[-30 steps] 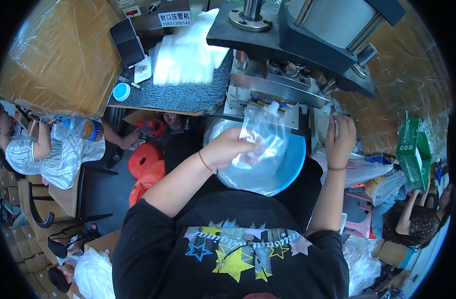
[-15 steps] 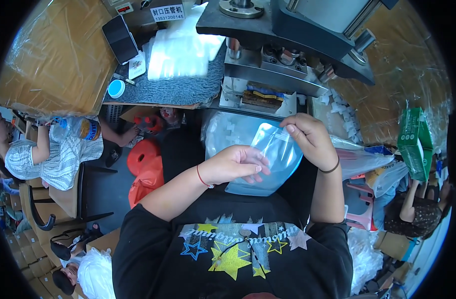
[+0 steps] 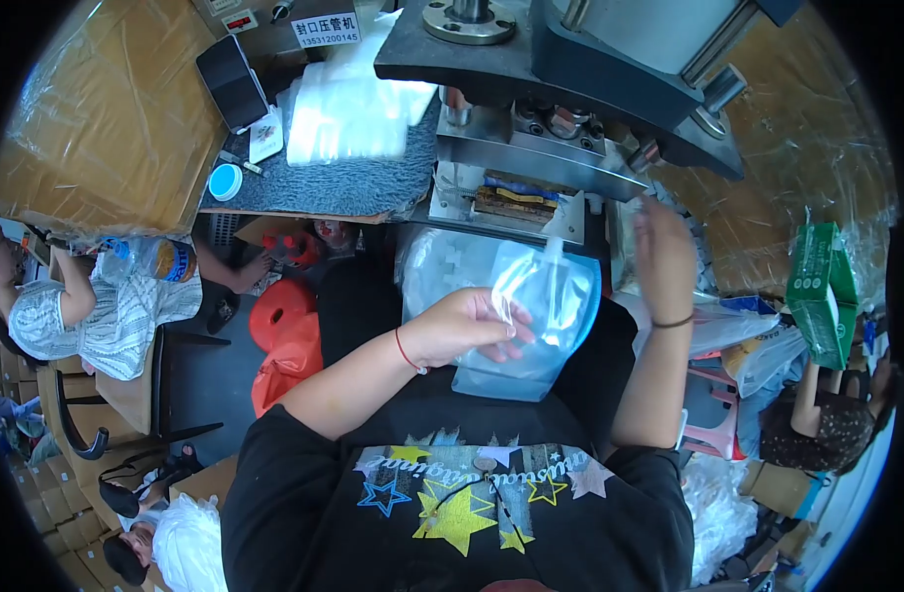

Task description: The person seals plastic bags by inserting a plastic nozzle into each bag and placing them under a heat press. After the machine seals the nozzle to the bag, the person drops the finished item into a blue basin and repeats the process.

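Note:
My left hand grips a clear plastic pouch by its left side, its thumb and fingers closed on the film. A short translucent spout sticks up from the pouch's top edge. My right hand is raised to the right of the pouch, apart from it, over a container of small white plastic pieces. Its fingers are blurred and partly hidden, so what they hold cannot be made out. Beneath the pouch, on my lap, lies more clear plastic.
A press machine with a metal jaw stands right ahead. Left of it, flat clear pouches, a phone and a round blue-and-white tub rest on a grey cloth. A red stool stands at left; other people sit on both sides.
My right hand has let go of the pouch's top corner and moved right, to the container of white pieces. The spout now shows uncovered. My left hand keeps its grip on the pouch.

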Demonstrator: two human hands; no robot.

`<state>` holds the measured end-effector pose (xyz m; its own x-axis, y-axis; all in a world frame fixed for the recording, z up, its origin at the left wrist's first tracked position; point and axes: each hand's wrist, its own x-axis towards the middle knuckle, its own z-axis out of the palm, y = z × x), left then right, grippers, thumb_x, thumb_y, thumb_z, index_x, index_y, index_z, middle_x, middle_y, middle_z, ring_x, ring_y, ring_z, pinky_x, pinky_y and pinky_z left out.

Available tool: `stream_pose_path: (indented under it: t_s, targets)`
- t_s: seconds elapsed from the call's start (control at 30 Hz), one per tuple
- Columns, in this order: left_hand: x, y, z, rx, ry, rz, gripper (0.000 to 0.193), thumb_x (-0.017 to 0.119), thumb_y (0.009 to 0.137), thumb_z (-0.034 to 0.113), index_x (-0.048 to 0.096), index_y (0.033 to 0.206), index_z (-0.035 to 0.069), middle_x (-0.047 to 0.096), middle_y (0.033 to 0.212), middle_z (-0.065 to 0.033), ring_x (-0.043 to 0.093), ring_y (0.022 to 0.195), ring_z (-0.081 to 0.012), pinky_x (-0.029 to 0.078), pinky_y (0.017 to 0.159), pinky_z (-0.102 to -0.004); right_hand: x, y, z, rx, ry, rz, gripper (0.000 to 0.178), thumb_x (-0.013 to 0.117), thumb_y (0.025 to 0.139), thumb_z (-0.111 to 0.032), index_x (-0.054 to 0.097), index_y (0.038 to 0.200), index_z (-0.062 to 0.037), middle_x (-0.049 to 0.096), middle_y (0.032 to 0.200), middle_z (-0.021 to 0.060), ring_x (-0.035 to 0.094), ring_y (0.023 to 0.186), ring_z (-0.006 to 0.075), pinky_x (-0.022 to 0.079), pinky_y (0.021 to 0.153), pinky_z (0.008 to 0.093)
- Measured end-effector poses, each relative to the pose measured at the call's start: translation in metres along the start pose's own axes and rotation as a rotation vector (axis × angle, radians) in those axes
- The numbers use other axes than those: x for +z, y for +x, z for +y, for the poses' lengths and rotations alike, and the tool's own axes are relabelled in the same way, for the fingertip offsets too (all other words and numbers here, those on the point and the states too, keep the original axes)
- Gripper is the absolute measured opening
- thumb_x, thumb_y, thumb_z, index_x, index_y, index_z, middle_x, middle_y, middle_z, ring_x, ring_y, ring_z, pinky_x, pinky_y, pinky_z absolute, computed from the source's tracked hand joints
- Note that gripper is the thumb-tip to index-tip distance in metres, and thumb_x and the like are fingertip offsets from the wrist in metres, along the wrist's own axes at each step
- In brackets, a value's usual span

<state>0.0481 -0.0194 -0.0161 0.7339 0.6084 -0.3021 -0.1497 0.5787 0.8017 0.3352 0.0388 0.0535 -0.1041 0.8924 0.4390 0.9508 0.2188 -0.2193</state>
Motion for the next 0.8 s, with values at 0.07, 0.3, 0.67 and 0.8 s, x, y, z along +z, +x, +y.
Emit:
stream_pose_path:
  t_s: [0.07,0.3,0.67,0.8]
  targets:
    - [-0.006,0.006,0.012,0.018,-0.001,0.077,0.029,0.061,0.095,0.011,0.061,0.122,0.001,0.071,0.111,-0.0117,0.071,0.092,-0.0177,0.057,0.078,-0.0295,0.008,0.001,0.04,0.089,-0.154,-0.007,0.03,0.06,0.094,-0.02,0.063,0.121,-0.0076,0.061,0.118,0.0203,0.062,0.103,0.0414,0.051,0.086,0.0475]
    - [-0.035,0.029,0.037,0.112,-0.147,0.215,0.03,0.063,0.091,0.005,0.062,0.119,-0.004,0.07,0.106,-0.0158,0.068,0.087,-0.019,0.058,0.073,-0.0322,0.033,-0.004,0.061,0.227,-0.166,-0.147,0.029,0.063,0.09,-0.017,0.059,0.119,-0.0132,0.058,0.117,0.0214,0.06,0.103,0.0435,0.052,0.084,0.047]
    - [-0.155,-0.009,0.098,0.462,1.63,1.142,0.064,0.062,0.091,0.038,0.042,0.145,0.01,0.032,0.153,-0.0273,0.033,0.14,-0.0439,0.032,0.113,-0.0452,0.029,-0.01,0.056,0.139,-0.218,0.084,0.027,0.063,0.09,-0.015,0.06,0.116,-0.0068,0.065,0.109,0.016,0.063,0.098,0.038,0.051,0.083,0.0449]
    - [-0.134,-0.043,0.077,0.41,1.991,0.898,0.047,0.06,0.095,0.035,0.055,0.134,0.009,0.046,0.146,-0.0178,0.042,0.136,-0.0372,0.037,0.109,-0.0438,0.006,-0.028,0.058,0.051,-0.067,0.227,0.026,0.059,0.095,-0.017,0.059,0.116,-0.0012,0.065,0.107,0.0173,0.063,0.094,0.0354,0.05,0.084,0.0388]
